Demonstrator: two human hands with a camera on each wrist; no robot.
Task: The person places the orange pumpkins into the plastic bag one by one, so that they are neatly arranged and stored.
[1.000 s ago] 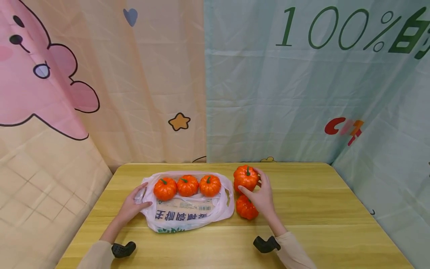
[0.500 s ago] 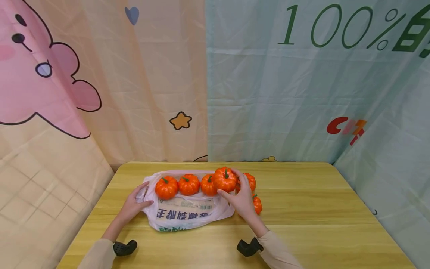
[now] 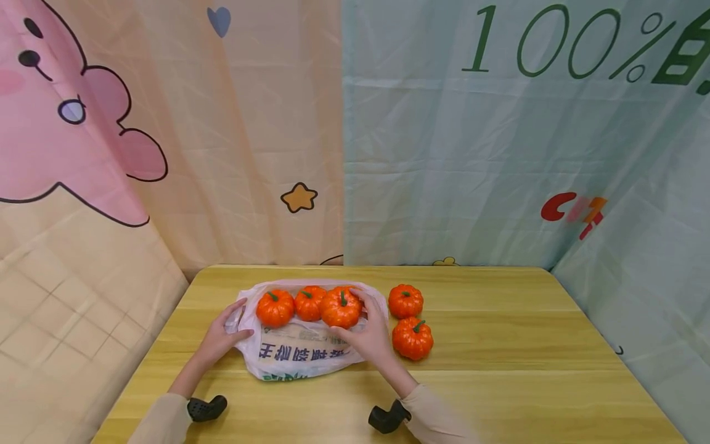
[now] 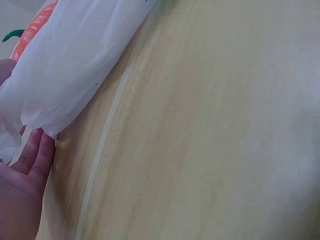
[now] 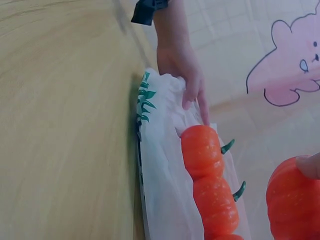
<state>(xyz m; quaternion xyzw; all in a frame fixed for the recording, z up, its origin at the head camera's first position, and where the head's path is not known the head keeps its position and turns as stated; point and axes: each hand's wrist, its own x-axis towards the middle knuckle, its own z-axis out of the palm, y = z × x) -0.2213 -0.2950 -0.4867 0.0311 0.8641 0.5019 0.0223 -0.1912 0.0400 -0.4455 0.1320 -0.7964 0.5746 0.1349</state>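
My right hand [image 3: 370, 330] grips a small orange pumpkin [image 3: 341, 308] with a green stem, fingers behind it and thumb in front, above the right part of a white plastic bag [image 3: 360, 354]. In the right wrist view the held pumpkin [image 5: 292, 205] is apart from a row of pumpkins in the bag. Two of these, a left pumpkin [image 3: 275, 309] and a middle pumpkin [image 3: 309, 303], show in the head view; the held one hides the third. At the bag's left end, my left hand [image 3: 219, 336] holds its edge between thumb and fingers.
Two more pumpkins, a rear one [image 3: 405, 301] and a front one [image 3: 413, 338], stand on the wooden table [image 3: 527, 357] just right of the bag. Printed curtains [image 3: 249, 154] hang behind the table and at both sides.
My right hand has carried the pumpkin leftward from beside the bag to above it. The two pumpkins on the right are now uncovered. My left hand has stayed at the bag's left end.
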